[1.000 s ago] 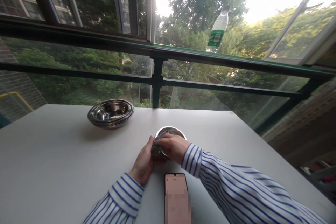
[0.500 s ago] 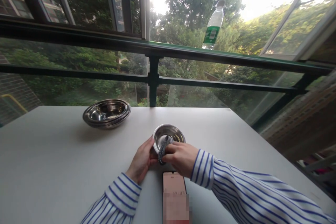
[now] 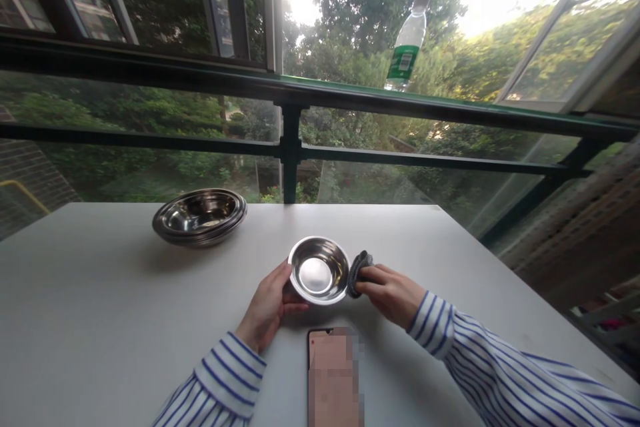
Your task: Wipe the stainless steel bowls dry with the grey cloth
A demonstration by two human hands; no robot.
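A small steel bowl [image 3: 319, 269] sits tilted toward me on the white table [image 3: 100, 320]. My left hand [image 3: 267, 307] grips its left rim, thumb against the underside. My right hand [image 3: 390, 293] pinches a grey cloth [image 3: 359, 271] and presses it against the bowl's right outer edge. The inside of the bowl is bare and shiny.
A stack of larger steel bowls [image 3: 200, 216] stands at the back left of the table. A phone [image 3: 333, 377] lies face up near the front edge, just below the small bowl. A plastic water bottle [image 3: 405, 55] stands on the green window rail.
My right hand has drawn the cloth out of the bowl's inside, over the front rim, round to its right outer side. The bowl now tips toward me.
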